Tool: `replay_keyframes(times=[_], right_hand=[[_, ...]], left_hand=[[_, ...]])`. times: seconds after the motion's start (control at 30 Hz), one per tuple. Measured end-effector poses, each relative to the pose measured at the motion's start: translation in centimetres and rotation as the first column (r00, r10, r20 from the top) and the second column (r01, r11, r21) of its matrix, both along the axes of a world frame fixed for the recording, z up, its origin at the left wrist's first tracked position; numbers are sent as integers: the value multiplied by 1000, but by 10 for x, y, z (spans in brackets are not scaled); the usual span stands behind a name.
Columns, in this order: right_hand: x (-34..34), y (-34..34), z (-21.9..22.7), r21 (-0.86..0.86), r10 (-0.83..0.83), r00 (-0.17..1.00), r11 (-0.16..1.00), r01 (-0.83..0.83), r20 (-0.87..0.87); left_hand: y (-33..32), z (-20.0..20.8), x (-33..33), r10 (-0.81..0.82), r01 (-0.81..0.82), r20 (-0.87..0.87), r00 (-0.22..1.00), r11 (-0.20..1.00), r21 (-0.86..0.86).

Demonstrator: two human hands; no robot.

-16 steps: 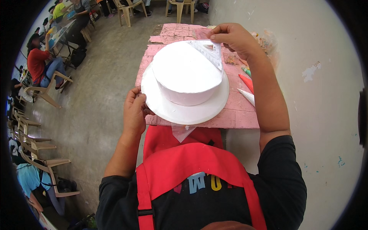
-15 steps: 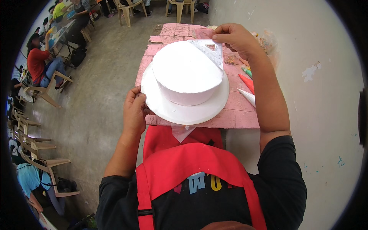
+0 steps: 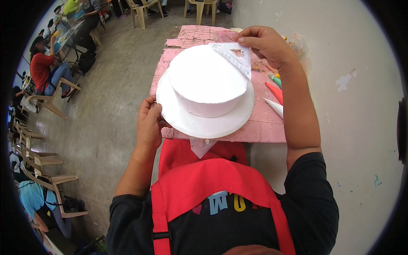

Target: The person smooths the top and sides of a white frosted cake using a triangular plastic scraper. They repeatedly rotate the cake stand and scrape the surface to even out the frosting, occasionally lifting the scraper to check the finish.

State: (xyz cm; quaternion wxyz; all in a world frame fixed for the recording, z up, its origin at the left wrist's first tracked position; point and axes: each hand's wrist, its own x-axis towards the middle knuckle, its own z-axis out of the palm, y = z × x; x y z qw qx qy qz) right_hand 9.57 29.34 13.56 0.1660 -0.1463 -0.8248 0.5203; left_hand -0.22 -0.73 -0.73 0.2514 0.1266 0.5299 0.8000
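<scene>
A smooth white round cake form with a flat top sits on a wider white round board. My left hand grips the left rim of this board, its fingers curled around the edge. Up at the far right, my right hand pinches the corner of a clear plastic set square with a triangular cut-out. The set square's long edge lies at the upper right rim of the white top, partly overlapping the side; whether it touches is hard to tell.
A pink brick-patterned table bears everything. To the right lie a white piping bag, a red piping bag and a green-tipped one, beside the wall. Clear plastic film hangs off the front edge. People and chairs stand to the left.
My right hand has shifted slightly right with the set square, drawing it a little outward from the white top. My left hand and the board have stayed put.
</scene>
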Motion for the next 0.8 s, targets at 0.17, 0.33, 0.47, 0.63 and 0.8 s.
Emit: replay_keyframes(times=[0.17,0.33,0.47,0.63,0.8], right_hand=[[2,-9,-4,45,-32,998,999,30,46],[11,15,-14,29,-124,992,992,123,16],[24,23,-11,-40,-189,982,981,189,17],[39,32,-4,-62,-244,969,968,241,-47],[57,25,4,-184,-263,956,954,237,-131]], left_hand=[[0,2,1,4,-4,3,1000,1000,-19],[-1,0,0,-3,3,0,1000,1000,-22],[-1,0,1,0,0,6,1000,1000,-8],[-3,13,12,-12,9,85,996,1000,27],[-6,21,30,-66,67,11,998,998,-15]])
